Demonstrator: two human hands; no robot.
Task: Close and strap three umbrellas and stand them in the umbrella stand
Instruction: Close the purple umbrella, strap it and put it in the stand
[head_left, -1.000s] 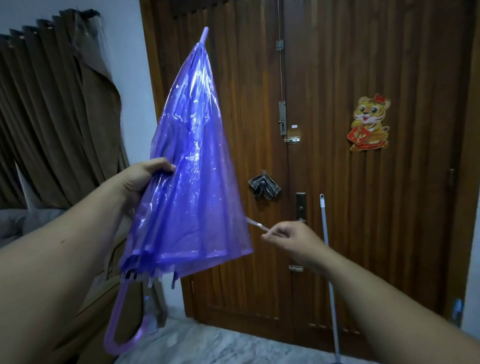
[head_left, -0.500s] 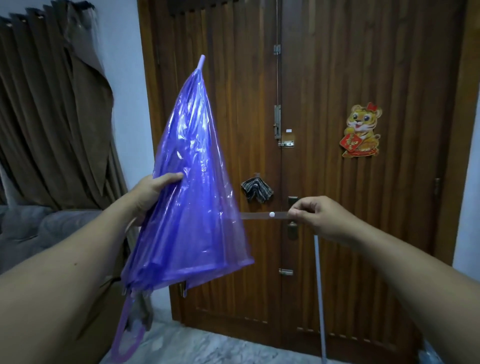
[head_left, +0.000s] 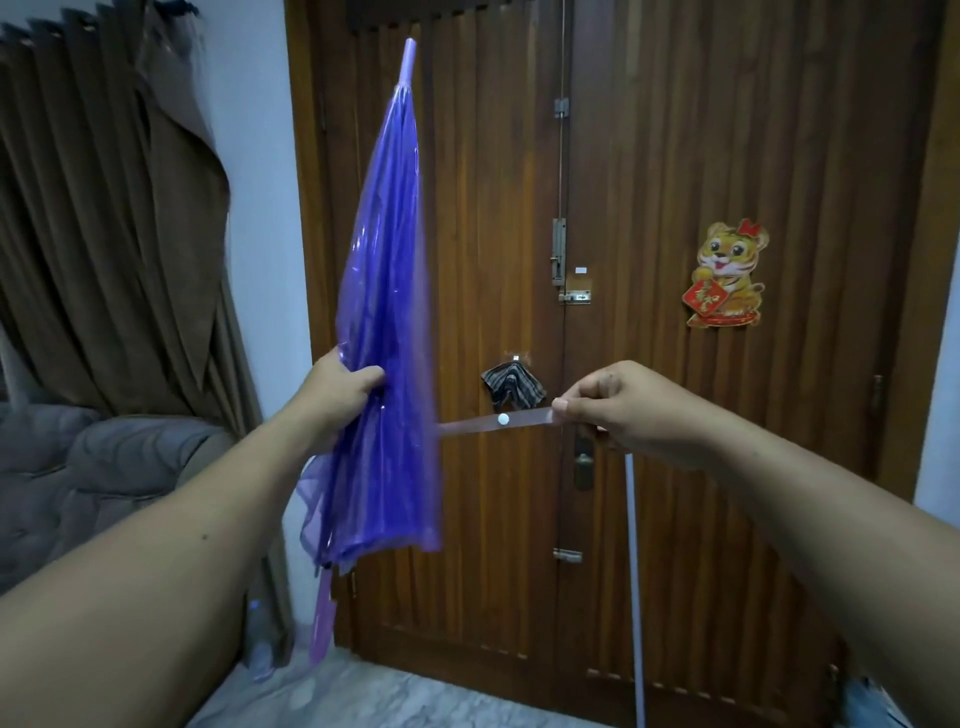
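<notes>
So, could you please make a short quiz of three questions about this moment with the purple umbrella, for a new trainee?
1. True or false: the strap is already wrapped around the umbrella.
2. Which hand pinches the strap's free end? A) the left hand B) the right hand
3. Fill in: the umbrella's tip points ____.

Key: 1 false, the strap is pulled out straight to the side. 2 B; the left hand grips the folded canopy. 3 up, with the handle low.
</notes>
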